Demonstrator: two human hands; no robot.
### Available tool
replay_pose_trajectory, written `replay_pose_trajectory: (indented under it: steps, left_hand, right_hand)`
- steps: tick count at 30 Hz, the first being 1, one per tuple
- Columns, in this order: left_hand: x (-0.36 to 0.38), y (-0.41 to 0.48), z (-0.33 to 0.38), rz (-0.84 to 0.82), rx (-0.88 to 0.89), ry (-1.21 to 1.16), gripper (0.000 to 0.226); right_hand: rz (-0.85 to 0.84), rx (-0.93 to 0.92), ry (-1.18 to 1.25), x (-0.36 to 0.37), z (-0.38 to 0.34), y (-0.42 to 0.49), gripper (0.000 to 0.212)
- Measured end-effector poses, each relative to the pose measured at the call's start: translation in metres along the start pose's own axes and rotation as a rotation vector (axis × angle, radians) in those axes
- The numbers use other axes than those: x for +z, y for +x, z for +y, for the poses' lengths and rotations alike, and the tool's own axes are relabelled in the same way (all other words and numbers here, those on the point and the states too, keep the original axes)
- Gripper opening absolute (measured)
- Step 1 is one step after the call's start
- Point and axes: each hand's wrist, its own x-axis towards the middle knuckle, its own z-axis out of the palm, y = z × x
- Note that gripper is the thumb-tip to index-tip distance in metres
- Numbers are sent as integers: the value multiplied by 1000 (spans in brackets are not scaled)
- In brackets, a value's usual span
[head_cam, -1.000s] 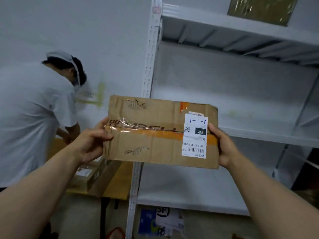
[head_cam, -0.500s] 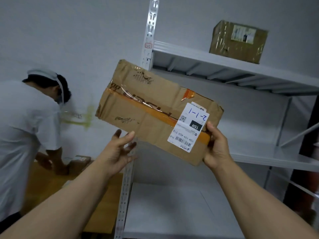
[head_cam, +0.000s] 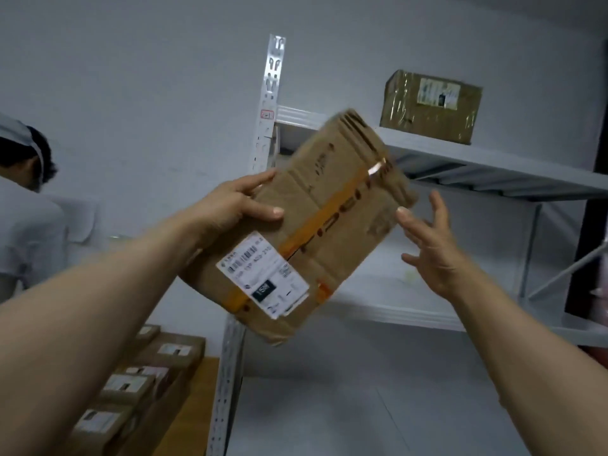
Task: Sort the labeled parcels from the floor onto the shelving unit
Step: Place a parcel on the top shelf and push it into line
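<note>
Lifting a tilted brown cardboard parcel (head_cam: 329, 209) at centre frame, gripped at its edge by left hand (head_cam: 230, 205), with right hand (head_cam: 434, 255) spread open beside it; next, probably levelling it onto white metal shelf (head_cam: 510, 162), upper right.

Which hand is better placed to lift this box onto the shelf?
Left, probably. The left hand grips the box, thumb across its face; the right hand is open beside it, gripping nothing.
</note>
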Motion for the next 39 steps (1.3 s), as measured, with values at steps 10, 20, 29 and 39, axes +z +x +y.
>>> replay_pose_trajectory:
  steps: [10, 20, 29, 39]
  left_hand:
    - [11, 23, 34, -158, 62, 442, 80]
    - [20, 64, 107, -107, 244, 615, 75]
    - [42, 151, 129, 1097, 579, 977, 82]
    - [34, 252, 66, 1113, 569, 235, 67]
  right_hand:
    - [-168, -12, -242, -33, 11, 3, 95]
    - [-217, -212, -100, -60, -10, 54, 80]
    - [120, -413, 302, -70, -29, 161, 80]
    - [-8, -265, 325, -57, -59, 286, 58]
